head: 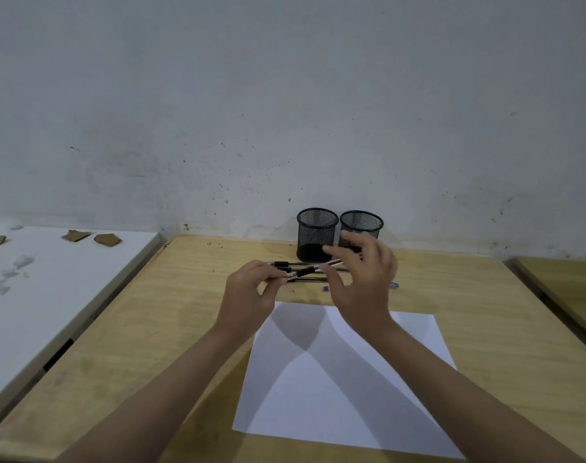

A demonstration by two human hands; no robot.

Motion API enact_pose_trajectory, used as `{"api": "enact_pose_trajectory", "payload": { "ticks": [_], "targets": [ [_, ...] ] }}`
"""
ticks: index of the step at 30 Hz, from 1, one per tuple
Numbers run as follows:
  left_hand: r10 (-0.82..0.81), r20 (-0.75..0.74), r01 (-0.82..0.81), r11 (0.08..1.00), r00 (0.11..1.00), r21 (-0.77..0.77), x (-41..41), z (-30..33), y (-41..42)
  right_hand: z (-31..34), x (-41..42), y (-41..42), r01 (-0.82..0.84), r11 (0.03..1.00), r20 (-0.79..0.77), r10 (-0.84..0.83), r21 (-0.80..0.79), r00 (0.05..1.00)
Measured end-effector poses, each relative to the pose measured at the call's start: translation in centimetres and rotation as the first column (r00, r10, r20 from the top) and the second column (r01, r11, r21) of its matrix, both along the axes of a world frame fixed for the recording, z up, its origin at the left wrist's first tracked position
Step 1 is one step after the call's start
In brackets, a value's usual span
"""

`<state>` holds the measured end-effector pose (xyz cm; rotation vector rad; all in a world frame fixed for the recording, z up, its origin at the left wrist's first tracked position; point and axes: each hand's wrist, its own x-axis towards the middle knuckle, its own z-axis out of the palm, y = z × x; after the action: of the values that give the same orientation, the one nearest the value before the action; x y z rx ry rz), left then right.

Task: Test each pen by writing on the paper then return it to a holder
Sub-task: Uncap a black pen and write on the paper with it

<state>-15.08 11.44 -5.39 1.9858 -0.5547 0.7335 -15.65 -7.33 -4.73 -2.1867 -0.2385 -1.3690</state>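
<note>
Head view: a blank sheet of paper [345, 379] lies flat on the wooden worktop [144, 329], nearest the person. Above its far edge, the left hand [251, 290] pinches the tip end of a pen [306, 271] between thumb and fingers. The right hand [363, 279] is spread, fingers loosely curled near the pen's other end. Several more pens [281, 264] lie behind. Two black mesh holders [316, 233] stand side by side by the wall [284, 95].
</note>
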Motion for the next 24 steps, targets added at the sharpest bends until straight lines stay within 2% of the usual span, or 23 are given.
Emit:
{"api": "enact_pose_trajectory", "payload": {
  "ticks": [2, 4, 5, 6, 8, 12, 17, 19, 22, 24],
  "targets": [
    [0.01, -0.03, -0.012, 0.998, 1.0, -0.066, 0.1, 0.0, -0.3, -0.4, -1.1, 0.8, 0.021, 0.95, -0.045, -0.007, 0.313, 0.999],
    [0.009, -0.088, -0.021, 0.99, 0.996, -0.14, 0.0, 0.1, -0.6, -0.5, -1.9, 1.9, -0.044, 0.757, -0.169, 0.202, 0.652, 0.965],
    [-0.002, -0.113, -0.017, 0.986, 0.994, -0.163, 0.0, 0.2, -0.7, -0.3, -2.0, 2.4, -0.071, 0.632, -0.216, 0.365, 0.771, 0.905],
    [-0.022, -0.126, 0.0, 0.985, 0.992, -0.173, -0.1, 0.3, -0.8, -0.1, -2.0, 2.7, -0.089, 0.525, -0.234, 0.518, 0.847, 0.823],
    [-0.069, -0.106, 0.052, 0.986, 0.992, -0.158, -0.3, 0.4, -1.0, 0.4, -1.8, 3.3, -0.119, 0.426, -0.229, 0.678, 0.897, 0.698],
    [-0.077, -0.07, 0.07, 0.993, 0.995, -0.098, -0.7, 0.9, -1.3, 1.0, -1.4, 4.2, -0.17, 0.466, -0.208, 0.654, 0.868, 0.727],
    [-0.064, -0.001, 0.064, 0.998, 0.998, 0.022, 0.2, 1.6, -0.9, 0.6, -1.4, 4.3, -0.248, 0.566, -0.227, 0.639, 0.786, 0.735],
    [-0.066, -0.006, 0.066, 0.996, 0.998, 0.058, 0.7, 1.6, -0.4, 0.4, -1.4, 4.5, -0.224, 0.596, -0.214, 0.574, 0.771, 0.79],
    [0.115, -0.08, -0.115, 0.993, 0.99, 0.004, 1.9, 0.8, 3.5, 2.0, -0.8, 1.5, -0.155, 0.546, -0.068, 0.366, 0.823, 0.928],
    [0.265, -0.197, -0.266, 0.964, 0.944, 0.019, 2.4, 0.2, 6.9, 3.6, -0.6, -1.4, -0.175, 0.518, -0.005, 0.328, 0.837, 0.945]
  ]
}}
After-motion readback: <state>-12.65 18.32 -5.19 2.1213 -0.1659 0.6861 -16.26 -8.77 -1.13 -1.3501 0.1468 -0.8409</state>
